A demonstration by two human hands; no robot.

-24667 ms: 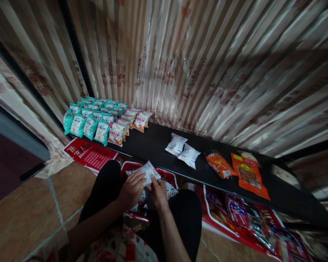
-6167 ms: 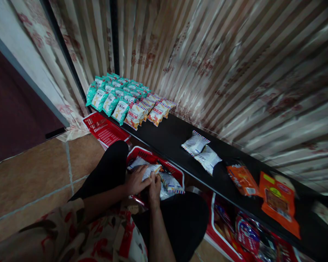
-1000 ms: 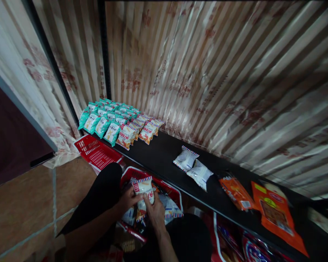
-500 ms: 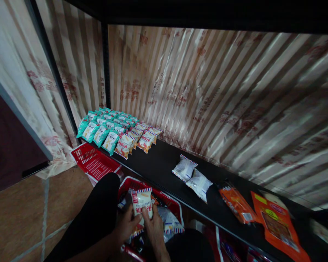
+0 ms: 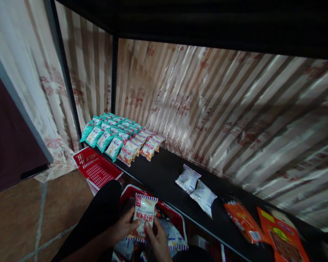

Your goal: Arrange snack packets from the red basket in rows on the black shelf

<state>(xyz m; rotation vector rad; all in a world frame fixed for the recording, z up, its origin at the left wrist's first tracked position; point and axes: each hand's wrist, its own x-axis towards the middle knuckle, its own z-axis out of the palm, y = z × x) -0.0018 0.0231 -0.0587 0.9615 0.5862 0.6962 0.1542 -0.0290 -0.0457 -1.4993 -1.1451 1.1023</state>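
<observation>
Between both hands I hold a snack bag (image 5: 145, 214) with a striped red-and-blue edge, its printed front facing up. My left hand (image 5: 127, 223) grips its left side, and my right hand (image 5: 159, 238) its lower right. Right below lies a red basket (image 5: 182, 222) with more packets in it, partly covered by my hands. On the black shelf, similar striped-edge bags (image 5: 129, 151) stand in short rows beside several teal snack bags (image 5: 114, 147).
Two pale bags (image 5: 203, 196) lie face down mid-shelf. Orange packets (image 5: 244, 220) rest farther right. An upright black post (image 5: 114, 76) and striped curtain (image 5: 175, 94) border the shelf (image 5: 158, 174). A second red basket (image 5: 98, 171) sits on the tiled floor at left.
The view has tilted up slightly, so the shelf appears lower. Both hands still hold the snack bag, whose front is now turned more squarely toward me.
</observation>
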